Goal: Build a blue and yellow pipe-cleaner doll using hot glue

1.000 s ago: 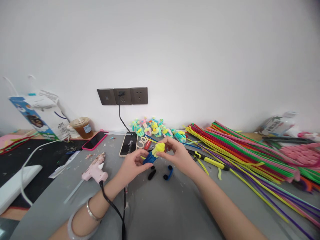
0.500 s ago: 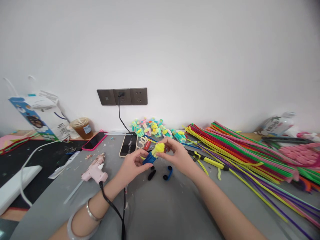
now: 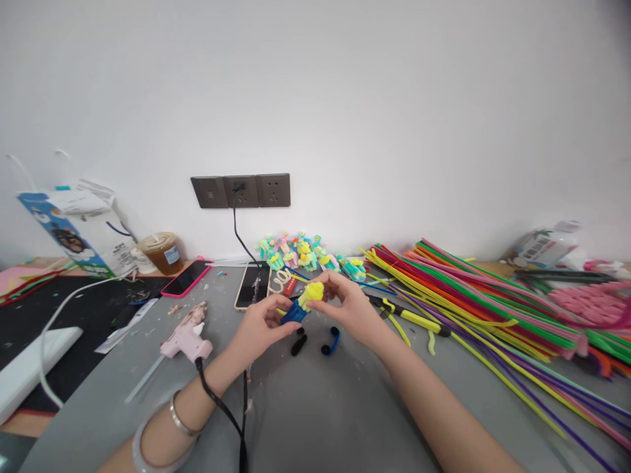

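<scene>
Between my two hands is a small pipe-cleaner figure (image 3: 294, 313) with a yellow top and a blue lower part, tilted above the grey table (image 3: 315, 407). My left hand (image 3: 269, 322) is closed on its blue part, thumb in front. My right hand (image 3: 345, 302) pinches the yellow part between thumb and fingers. Just below lie a black fuzzy piece (image 3: 298, 345) and a blue curled piece (image 3: 335, 340) with black ends. Fingers hide some of the figure.
A pink glue gun (image 3: 186, 340) with a black cord lies left, near two phones (image 3: 187, 277) and a drink cup (image 3: 162, 251). Small pastel figures (image 3: 305, 253) are heaped by the wall. Pipe cleaners (image 3: 473, 295) and a yellow-black tool (image 3: 419, 320) lie to the right.
</scene>
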`<action>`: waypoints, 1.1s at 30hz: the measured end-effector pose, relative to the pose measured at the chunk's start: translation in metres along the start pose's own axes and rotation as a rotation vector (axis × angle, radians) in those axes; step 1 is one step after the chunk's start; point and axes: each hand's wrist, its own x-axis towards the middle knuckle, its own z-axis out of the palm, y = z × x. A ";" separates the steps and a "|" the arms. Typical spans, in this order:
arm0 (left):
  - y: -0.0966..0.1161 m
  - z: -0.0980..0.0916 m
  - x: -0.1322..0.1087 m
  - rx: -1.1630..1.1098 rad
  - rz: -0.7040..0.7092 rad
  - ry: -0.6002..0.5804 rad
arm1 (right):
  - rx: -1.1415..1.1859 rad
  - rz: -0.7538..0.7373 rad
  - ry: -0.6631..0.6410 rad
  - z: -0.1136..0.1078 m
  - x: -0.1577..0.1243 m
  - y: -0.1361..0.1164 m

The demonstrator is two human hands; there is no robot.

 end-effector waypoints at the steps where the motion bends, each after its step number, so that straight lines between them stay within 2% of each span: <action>1: 0.000 0.000 0.000 -0.001 -0.001 0.000 | -0.001 0.000 0.000 0.000 0.000 0.000; 33: 0.001 0.000 -0.001 0.029 0.012 0.009 | -0.005 0.022 -0.021 -0.001 -0.001 -0.002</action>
